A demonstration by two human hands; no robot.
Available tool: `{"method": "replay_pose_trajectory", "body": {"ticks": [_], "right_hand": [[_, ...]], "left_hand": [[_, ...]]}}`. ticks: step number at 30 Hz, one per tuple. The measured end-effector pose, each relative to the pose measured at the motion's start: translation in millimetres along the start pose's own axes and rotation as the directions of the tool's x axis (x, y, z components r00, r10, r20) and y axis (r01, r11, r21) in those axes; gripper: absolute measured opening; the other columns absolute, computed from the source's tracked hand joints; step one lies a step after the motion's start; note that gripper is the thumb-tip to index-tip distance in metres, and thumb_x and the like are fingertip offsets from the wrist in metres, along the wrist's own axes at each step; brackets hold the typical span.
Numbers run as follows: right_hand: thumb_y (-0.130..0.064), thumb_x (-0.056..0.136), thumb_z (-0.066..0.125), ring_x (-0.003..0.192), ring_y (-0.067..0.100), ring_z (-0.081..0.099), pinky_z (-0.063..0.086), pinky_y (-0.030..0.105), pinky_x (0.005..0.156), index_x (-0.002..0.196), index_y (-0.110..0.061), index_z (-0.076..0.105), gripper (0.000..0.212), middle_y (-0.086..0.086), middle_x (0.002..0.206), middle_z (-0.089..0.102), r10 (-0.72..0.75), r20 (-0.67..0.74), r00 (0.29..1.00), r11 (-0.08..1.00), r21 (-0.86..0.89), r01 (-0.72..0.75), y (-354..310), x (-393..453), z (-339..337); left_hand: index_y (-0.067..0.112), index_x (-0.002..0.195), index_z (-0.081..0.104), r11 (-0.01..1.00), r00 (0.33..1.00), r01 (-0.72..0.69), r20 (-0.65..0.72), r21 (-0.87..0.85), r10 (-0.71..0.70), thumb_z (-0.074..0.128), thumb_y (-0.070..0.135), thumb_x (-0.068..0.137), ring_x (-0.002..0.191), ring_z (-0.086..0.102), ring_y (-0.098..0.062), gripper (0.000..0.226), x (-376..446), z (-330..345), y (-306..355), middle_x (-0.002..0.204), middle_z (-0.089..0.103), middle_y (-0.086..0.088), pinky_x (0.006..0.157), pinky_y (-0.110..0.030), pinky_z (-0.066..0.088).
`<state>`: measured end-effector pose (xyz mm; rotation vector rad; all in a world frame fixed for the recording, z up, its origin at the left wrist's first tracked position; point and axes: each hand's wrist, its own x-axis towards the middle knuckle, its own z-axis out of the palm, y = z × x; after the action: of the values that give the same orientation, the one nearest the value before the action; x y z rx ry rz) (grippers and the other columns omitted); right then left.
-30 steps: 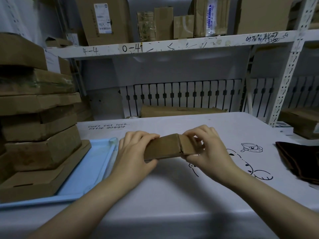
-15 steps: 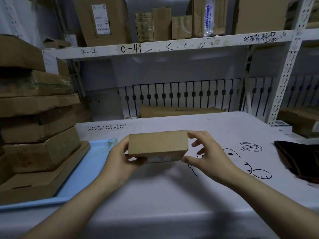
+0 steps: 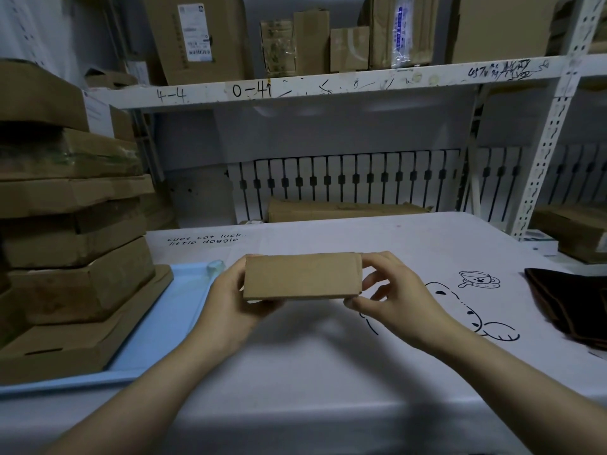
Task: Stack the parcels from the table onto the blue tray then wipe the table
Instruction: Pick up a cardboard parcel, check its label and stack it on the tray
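**A:** Big picture first. The stack of parcels sits on the blue tray at your far left, on the counter. It's tall, several flat boxes deep, and the top runs out of frame, so I can't tell you where the free top surface is.

**B:** And the box I'm carrying?

**A:** The small parcel is in the air over the counter's middle, just right of the tray's near corner. Its long axis runs left-right across you, broad face toward the camera.

**B:** Grip state?

**A:** Your left hand cups the left end, with the thumb on the front and the fingers hidden behind, so that one is wrapped on it. Your right hand pinches the right end with the thumb at the lower corner and the fingertips at the top corner; the other fingers are loose.

**B:** So which way do I go?

**A:** Left and up. The stack lies off the parcel's left end, so your left hand is the nearer one and leads. My read: the parcel travels along its own long axis, then has to clear the upper boxes.

**B:** Anything else?

**A:** The dark cloth at your far right is likely the wiper. It's nearer your right hand and not needed yet.
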<state>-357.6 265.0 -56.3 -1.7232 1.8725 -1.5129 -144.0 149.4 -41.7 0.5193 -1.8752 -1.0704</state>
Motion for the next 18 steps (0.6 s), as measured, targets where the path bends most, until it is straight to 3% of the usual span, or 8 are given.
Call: {"method": "replay_pose_trajectory", "body": {"ticks": [2, 4, 7, 9, 11, 14, 18], "right_hand": [[-0.008, 0.076, 0.08, 0.091, 0.007, 0.059, 0.05, 0.017, 0.071, 0.124, -0.042, 0.059, 0.062, -0.008, 0.119, 0.053, -0.017, 0.018, 1.0, 1.0, 0.007, 0.017, 1.8, 0.0, -0.3], [-0.008, 0.075, 0.079, 0.092, 0.004, 0.057, 0.048, 0.014, 0.073, 0.122, -0.045, 0.057, 0.064, -0.009, 0.118, 0.053, -0.041, 0.048, 0.998, 0.999, 0.007, 0.041, 3.4, -0.8, -0.4], [-0.03, 0.07, 0.07, 0.096, 0.005, 0.058, 0.044, 0.01, 0.078, 0.117, -0.045, 0.063, 0.05, -0.015, 0.12, 0.053, -0.133, 0.026, 0.991, 0.99, -0.051, 0.134, 6.2, -5.1, 0.9], [-0.035, 0.07, 0.068, 0.098, 0.005, 0.058, 0.044, 0.01, 0.079, 0.116, -0.045, 0.065, 0.047, -0.019, 0.125, 0.051, -0.199, -0.019, 0.98, 0.974, -0.113, 0.196, 8.6, -8.9, 2.0], [-0.022, 0.073, 0.075, 0.094, 0.002, 0.056, 0.047, 0.013, 0.078, 0.121, -0.042, 0.062, 0.053, -0.017, 0.13, 0.049, -0.287, -0.06, 0.956, 0.939, -0.217, 0.268, 10.3, -11.4, 1.6], [0.001, 0.069, 0.082, 0.097, 0.012, 0.061, 0.054, 0.027, 0.071, 0.123, -0.033, 0.058, 0.068, -0.005, 0.135, 0.044, -0.422, -0.098, 0.901, 0.846, -0.399, 0.353, 8.3, -12.5, 0.3], [0.006, 0.066, 0.084, 0.097, 0.026, 0.065, 0.06, 0.041, 0.065, 0.12, -0.028, 0.055, 0.07, 0.002, 0.134, 0.041, -0.536, -0.103, 0.838, 0.745, -0.525, 0.412, 1.7, -12.2, -0.2]], "left_hand": [[0.008, 0.092, 0.069, 1.0, 1.0, -0.005, 0.007, 0.001, 0.005, 0.054, -0.03, 0.079, 0.081, 0.063, -0.009, 0.043, 0.0, -3.4, -4.0, 0.091, 0.071, -0.001, 0.068, -0.019, 0.055], [0.015, 0.105, 0.069, 0.993, 0.996, -0.077, 0.048, 0.094, 0.073, 0.058, -0.025, 0.078, 0.096, 0.065, -0.009, 0.049, -1.4, -5.5, -2.1, 0.108, 0.07, 0.003, 0.08, -0.018, 0.054], [0.013, 0.109, 0.066, 0.9, 0.95, -0.311, 0.101, 0.305, 0.294, 0.071, -0.016, 0.064, 0.119, 0.058, -0.007, 0.053, -4.6, -8.6, 0.5, 0.128, 0.063, -0.002, 0.097, -0.016, 0.043], [0.016, 0.115, 0.064, 0.842, 0.927, -0.376, 0.163, 0.387, 0.338, 0.079, -0.004, 0.065, 0.129, 0.051, -0.009, 0.056, -5.8, -13.7, -2.6, 0.136, 0.056, -0.001, 0.106, -0.019, 0.038], [0.028, 0.126, 0.057, 0.809, 0.932, -0.361, 0.215, 0.463, 0.293, 0.089, 0.013, 0.064, 0.137, 0.042, -0.009, 0.072, -6.8, -20.3, -8.3, 0.145, 0.047, 0.004, 0.11, -0.022, 0.035], [0.044, 0.131, 0.045, 0.798, 0.955, -0.297, 0.167, 0.525, 0.246, 0.088, 0.015, 0.069, 0.138, 0.035, -0.005, 0.081, -8.7, -20.2, -13.1, 0.15, 0.036, 0.011, 0.109, -0.026, 0.034], [0.043, 0.135, 0.039, 0.765, 0.953, -0.299, 0.141, 0.57, 0.267, 0.084, 0.018, 0.073, 0.134, 0.033, -0.002, 0.081, -5.9, -18.9, -16.5, 0.146, 0.033, 0.016, 0.104, -0.023, 0.034]]}}
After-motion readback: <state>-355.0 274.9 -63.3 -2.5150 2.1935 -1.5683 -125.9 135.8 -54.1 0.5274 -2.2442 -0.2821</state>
